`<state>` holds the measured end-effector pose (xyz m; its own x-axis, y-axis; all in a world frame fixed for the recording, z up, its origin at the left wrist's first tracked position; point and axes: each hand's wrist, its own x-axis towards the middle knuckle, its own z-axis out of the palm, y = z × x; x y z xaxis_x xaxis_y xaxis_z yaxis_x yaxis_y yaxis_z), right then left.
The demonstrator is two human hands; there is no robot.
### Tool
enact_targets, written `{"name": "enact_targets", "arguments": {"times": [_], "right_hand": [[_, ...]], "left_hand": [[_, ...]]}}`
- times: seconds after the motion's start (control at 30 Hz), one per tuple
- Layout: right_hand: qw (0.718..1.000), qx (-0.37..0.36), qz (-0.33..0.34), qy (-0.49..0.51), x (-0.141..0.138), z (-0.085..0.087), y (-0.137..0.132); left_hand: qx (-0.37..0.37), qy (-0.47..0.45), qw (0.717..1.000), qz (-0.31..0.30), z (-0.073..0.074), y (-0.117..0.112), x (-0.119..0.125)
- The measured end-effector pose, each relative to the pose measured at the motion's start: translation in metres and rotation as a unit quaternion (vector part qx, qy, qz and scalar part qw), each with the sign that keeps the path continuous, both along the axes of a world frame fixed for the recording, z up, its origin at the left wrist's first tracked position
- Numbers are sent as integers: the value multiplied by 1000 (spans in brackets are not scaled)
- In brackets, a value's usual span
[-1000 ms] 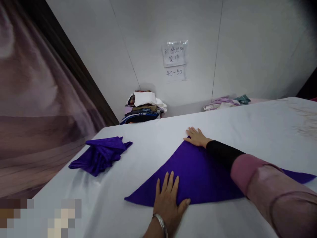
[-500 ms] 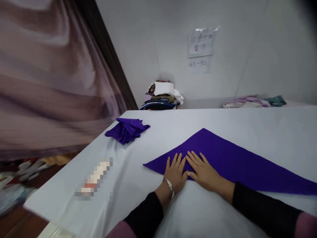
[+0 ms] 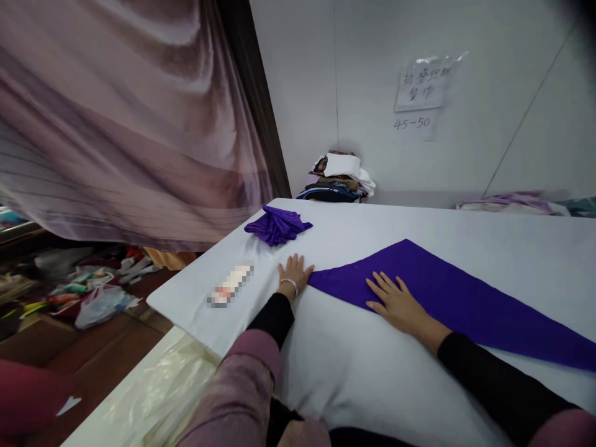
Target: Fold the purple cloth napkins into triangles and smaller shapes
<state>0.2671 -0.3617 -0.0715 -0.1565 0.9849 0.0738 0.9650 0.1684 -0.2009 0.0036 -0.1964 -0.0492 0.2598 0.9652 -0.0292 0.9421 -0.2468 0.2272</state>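
A purple cloth (image 3: 447, 292) folded into a triangle lies flat on the white table (image 3: 354, 372). My right hand (image 3: 395, 301) rests flat on its near left part, fingers spread and open. My left hand (image 3: 294, 272) lies flat on the table at the cloth's left tip, fingers stretched out, a silver bracelet on the wrist. A crumpled purple cloth (image 3: 277, 225) sits a little beyond my left hand, near the table's far left corner.
A pile of folded clothes (image 3: 339, 177) stands by the wall behind the table. More fabric (image 3: 516, 203) lies at the far right. A mauve curtain (image 3: 130, 124) hangs at left. Bags and clutter (image 3: 93, 292) cover the floor. Clear plastic (image 3: 153, 391) drapes the near table edge.
My view has swung left. My left hand has slid left to the cloth's left tip, away from my right hand, which stays flat on the cloth.
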Motion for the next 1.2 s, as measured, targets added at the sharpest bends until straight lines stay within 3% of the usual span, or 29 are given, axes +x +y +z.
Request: {"name": "enact_targets", "arguments": {"times": [0.13,0.23,0.47,0.57,1.2], "right_hand": [[1000,5,-6,-4,-1,1,-1],[1000,8,0,4,-1,1,-1],[999,27,5,36,4,-4,-2],[998,24,9,57,7,-5,-2],[997,18,47,58,12,-6,-4]], "left_hand": [[31,-48,994,93,9,22,-27],[47,-104,988,108,12,21,-41],[15,-225,972,-64,-5,-8,-50],[-3,-247,963,-108,-7,-14,-54],[-8,-238,961,-140,-10,-12,-56]]}}
